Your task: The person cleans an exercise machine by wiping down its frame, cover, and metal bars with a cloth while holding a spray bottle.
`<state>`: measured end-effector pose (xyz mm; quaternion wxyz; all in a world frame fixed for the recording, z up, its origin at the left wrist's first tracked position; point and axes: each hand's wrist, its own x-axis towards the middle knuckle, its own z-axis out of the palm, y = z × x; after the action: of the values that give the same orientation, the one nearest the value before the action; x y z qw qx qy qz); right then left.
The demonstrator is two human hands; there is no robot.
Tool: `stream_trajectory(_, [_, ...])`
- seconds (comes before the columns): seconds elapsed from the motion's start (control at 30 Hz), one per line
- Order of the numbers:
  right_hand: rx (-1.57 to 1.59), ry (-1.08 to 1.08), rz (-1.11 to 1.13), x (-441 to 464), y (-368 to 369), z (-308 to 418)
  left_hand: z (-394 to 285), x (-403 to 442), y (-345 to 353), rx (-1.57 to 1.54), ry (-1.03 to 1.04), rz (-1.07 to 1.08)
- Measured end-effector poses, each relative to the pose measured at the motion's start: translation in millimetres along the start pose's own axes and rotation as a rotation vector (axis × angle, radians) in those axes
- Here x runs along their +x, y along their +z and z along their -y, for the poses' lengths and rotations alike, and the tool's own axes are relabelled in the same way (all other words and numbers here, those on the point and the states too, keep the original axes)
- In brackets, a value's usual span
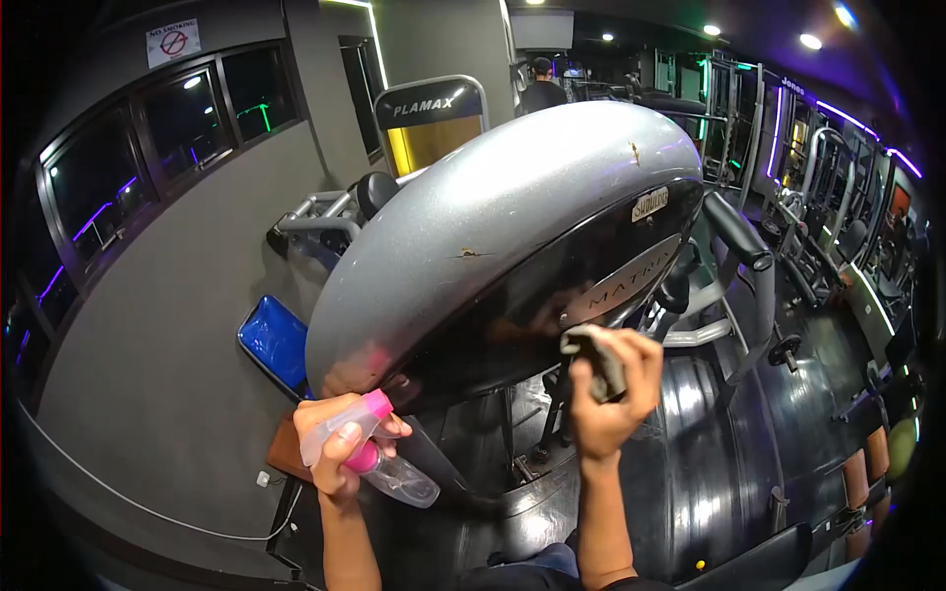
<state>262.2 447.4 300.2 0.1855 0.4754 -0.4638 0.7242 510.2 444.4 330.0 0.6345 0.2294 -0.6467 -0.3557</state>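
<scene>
My left hand is wrapped round a clear spray bottle with a pink and translucent sprayer head, held low beside the machine's lower left end. In my right hand is a crumpled dark cloth, gripped between thumb and fingers, just below the MATRIX plate. Whether the cloth touches the surface I cannot tell. The large machine cover has a silver-grey rim and a glossy black face, with small scuffs on the silver and a worn SHOULDER label near its upper right.
A blue pad and a grey wall with windows are at the left. Behind stands a PLAMAX machine. A person in dark clothes is in the background. Padded handles and gym equipment stand at the right.
</scene>
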Motion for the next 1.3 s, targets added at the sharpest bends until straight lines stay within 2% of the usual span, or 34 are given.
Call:
stream_trajectory(0.13, [0.045,-0.090,-0.007,7,14,18,1,1,2,-0.014,0.005,0.010])
stream_trajectory(0.27, [0.180,-0.263,0.237,-7,21,44,2,-1,-1,0.030,0.000,0.032])
stream_trajectory(0.33, [0.165,-0.299,0.258,1,18,40,2,-3,1,0.026,-0.002,-0.044])
stream_trajectory(0.43, [0.091,-0.309,0.177,23,8,25,6,-3,-3,-0.038,0.003,-0.011])
stream_trajectory(0.53, [0.055,-0.163,-0.015,45,9,16,4,-2,-3,-0.103,-0.051,-0.024])
stream_trajectory(0.57, [0.060,-0.168,-0.014,46,10,19,4,-2,-3,-0.103,-0.046,-0.029])
stream_trajectory(0.63, [0.047,-0.182,0.025,46,14,33,4,-2,-4,-0.116,-0.064,-0.020])
stream_trajectory(0.73, [0.114,-0.296,0.329,35,15,62,-2,-3,-2,-0.074,-0.109,-0.061])
stream_trajectory(0.83, [0.105,-0.381,0.391,32,14,59,0,-3,-3,-0.081,-0.097,-0.053])
stream_trajectory(0.87, [0.129,-0.334,0.416,41,10,53,0,-3,-3,-0.081,-0.094,-0.052])
stream_trajectory(1.0, [0.017,-0.294,0.098,82,2,35,4,-2,-8,-0.121,-0.058,0.000])
stream_trajectory(1.03, [0.001,-0.203,0.054,88,3,34,5,-1,-9,-0.121,-0.049,0.049])
stream_trajectory(1.07, [-0.008,-0.212,0.085,95,1,37,6,-2,-8,-0.129,-0.044,0.047])
stream_trajectory(1.13, [-0.003,-0.262,0.119,95,6,43,5,-2,-6,-0.185,-0.061,0.015])
stream_trajectory(1.3, [0.044,-0.579,0.365,67,25,76,-11,5,-2,-0.215,-0.018,-0.057])
